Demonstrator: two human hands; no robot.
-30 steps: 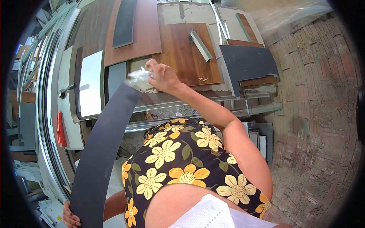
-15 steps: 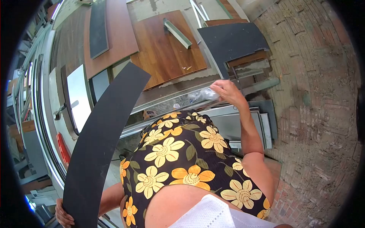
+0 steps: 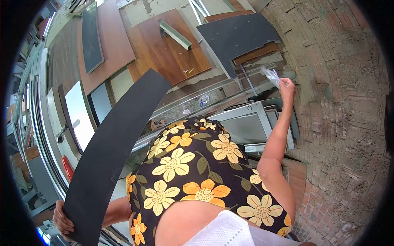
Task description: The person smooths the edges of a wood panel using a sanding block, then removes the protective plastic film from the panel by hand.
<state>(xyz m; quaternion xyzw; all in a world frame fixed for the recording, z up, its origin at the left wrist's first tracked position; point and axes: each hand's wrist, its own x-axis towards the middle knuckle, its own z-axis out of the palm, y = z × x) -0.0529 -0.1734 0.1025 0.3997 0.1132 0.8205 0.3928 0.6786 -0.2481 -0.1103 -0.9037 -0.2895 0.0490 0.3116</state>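
Hand (image 3: 287, 85) on the right is pinching a scrap of plastic (image 3: 271, 75), fingertips closed on one end, with the loose bit sticking out toward the table (image 3: 137, 15). That arm is stretching well out to the side, and a pipe (image 3: 291, 75) is showing just behind the fingers.

Left hand (image 3: 62, 221) is gripping the dark strip (image 3: 117, 135) near its bottom end, fingers curling along the outer edge. I can't make out the thumb. The strip is slanting up past the person's floral top (image 3: 184, 164), and its top end is covering a corner of the wood panel (image 3: 176, 57) from this angle. Can't tell whether it's touching anything up there.

Further out, a pale bar (image 3: 175, 35) is lying on the wood panel, with a few chips (image 3: 188, 71) sitting near its front edge. A notched dark panel (image 3: 242, 39) is lying to the right of that. Over on the left, a reddish panel (image 3: 115, 41) is carrying a narrow dark board (image 3: 93, 39), and a white panel (image 3: 80, 117) is sitting closer in. A framed sheet (image 3: 244, 125) is resting below the table's near side, and the brick floor (image 3: 340, 106) is filling the right.
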